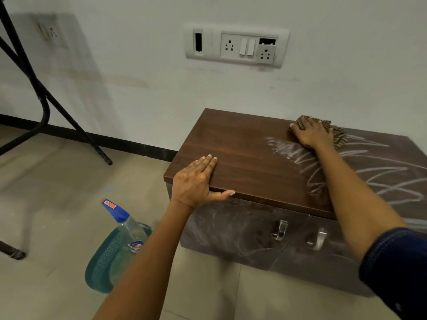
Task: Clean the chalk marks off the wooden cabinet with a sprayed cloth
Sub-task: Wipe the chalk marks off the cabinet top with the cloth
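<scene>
Brown wood-grain shows clean across the left half of the low wooden cabinet (242, 144), so that side looks done. The right hand (312, 132) lies flat, fingers spread, pressing the brown checked cloth (339, 137) onto the top near the back edge, right where a smeared patch begins. White chalk scribbles (381, 172) cover the right half, and faint streaks mark the front doors too. I'd call it roughly halfway. The left hand (196, 181) rests open on the front left corner, bracing.
</scene>
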